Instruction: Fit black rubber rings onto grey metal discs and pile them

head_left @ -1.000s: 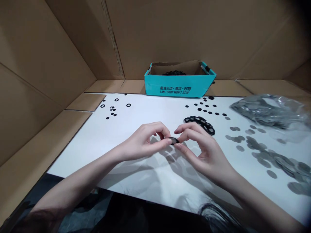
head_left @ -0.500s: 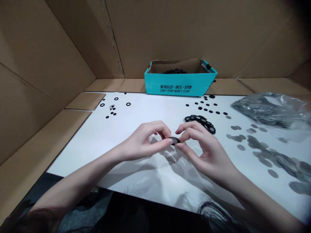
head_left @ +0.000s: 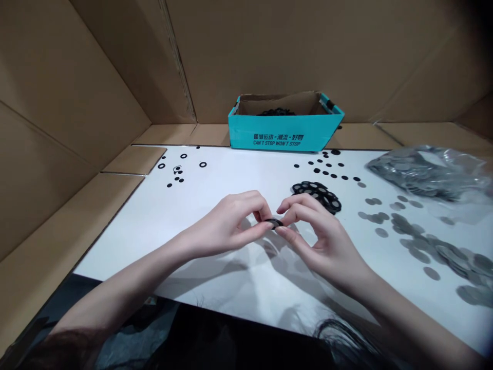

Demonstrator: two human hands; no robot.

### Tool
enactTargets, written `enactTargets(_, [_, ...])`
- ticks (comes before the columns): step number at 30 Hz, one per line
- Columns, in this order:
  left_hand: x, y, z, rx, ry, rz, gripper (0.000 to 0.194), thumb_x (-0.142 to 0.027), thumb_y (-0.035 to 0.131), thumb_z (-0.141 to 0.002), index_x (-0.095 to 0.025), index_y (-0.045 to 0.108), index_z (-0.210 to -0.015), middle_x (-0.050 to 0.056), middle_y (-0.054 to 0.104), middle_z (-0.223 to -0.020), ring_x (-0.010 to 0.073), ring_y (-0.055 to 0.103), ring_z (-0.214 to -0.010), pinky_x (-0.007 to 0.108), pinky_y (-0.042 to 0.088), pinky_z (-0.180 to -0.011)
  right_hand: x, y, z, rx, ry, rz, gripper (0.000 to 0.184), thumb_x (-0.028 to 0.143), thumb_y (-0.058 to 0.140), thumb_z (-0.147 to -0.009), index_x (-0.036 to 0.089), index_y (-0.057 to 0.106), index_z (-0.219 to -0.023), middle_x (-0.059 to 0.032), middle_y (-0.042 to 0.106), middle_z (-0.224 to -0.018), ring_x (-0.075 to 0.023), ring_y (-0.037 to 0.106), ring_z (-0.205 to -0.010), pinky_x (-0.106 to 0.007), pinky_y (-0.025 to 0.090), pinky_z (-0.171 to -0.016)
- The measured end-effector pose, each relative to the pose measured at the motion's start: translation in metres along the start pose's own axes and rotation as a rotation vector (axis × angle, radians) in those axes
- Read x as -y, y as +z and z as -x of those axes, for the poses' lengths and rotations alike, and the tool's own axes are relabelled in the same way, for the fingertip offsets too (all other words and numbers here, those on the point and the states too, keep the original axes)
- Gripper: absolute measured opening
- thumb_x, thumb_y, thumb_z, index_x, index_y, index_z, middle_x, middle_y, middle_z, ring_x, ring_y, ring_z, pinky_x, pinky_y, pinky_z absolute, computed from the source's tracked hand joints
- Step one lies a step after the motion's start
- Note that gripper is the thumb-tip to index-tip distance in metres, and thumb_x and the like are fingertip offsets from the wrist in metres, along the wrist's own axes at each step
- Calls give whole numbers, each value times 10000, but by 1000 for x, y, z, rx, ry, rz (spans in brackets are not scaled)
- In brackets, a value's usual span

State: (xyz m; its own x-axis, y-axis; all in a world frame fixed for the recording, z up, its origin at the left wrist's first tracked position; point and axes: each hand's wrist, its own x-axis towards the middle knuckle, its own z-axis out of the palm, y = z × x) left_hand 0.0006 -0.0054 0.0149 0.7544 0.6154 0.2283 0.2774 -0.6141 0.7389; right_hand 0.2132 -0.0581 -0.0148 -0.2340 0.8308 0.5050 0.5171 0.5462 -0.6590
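Between my two hands, a little above the white tabletop, is a small black ring with a grey disc in it (head_left: 275,223). My left hand (head_left: 239,221) pinches its left edge between thumb and fingers. On the opposite edge, the thumb and index finger of my right hand (head_left: 316,226) close on it too. The ring is tilted, and fingertips cover parts of its rim. Just beyond my right hand lies a pile of black rings with grey centres (head_left: 316,194), partly hidden by my fingers.
A turquoise box (head_left: 285,132) holding black pieces stands at the back. Loose grey discs (head_left: 419,241) spread over the right side, near a clear plastic bag of discs (head_left: 423,172). Small black discs (head_left: 333,176) and a few black rings (head_left: 203,165) lie farther back. Cardboard walls (head_left: 308,46) surround the table.
The ring in my fingers has tipped, so less of its grey face shows. Both hands have barely moved.
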Motion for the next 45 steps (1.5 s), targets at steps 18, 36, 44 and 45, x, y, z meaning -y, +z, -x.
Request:
enactTargets(18, [-3, 10, 0, -57, -90, 268, 130, -243, 606, -993, -158, 614, -894, 14, 694, -777, 101, 677, -683, 212, 526, -664, -2, 1, 4, -69, 7, -18, 159, 158, 626, -947, 249, 593, -820, -69, 632, -1010, -228, 674, -984, -391, 574, -873])
enactTargets(36, [-7, 6, 2, 51, -139, 200, 89, -201, 586, -979, -164, 589, -898, -2, 700, -752, 99, 679, -701, 191, 495, -639, -3, -1, 3, -16, -57, 28, 172, 123, 616, -940, 251, 583, -829, -76, 652, -1037, -249, 662, -1048, -405, 545, -880])
enactTargets(44, [-2, 9, -2, -86, -143, 232, 79, -195, 669, -907, -131, 697, -870, 8, 696, -756, 84, 618, -670, 201, 490, -656, -5, -3, 0, 4, -26, 40, 131, 190, 670, -936, 252, 623, -832, -67, 674, -989, -247, 668, -973, -406, 546, -844])
enactTargets(45, [-2, 11, -2, -88, -142, 247, 88, -201, 660, -920, -130, 696, -882, 12, 701, -767, 85, 624, -674, 201, 491, -656, -5, -4, 0, -1, -33, 29, 129, 192, 669, -938, 252, 621, -835, -66, 671, -991, -246, 670, -981, -402, 546, -846])
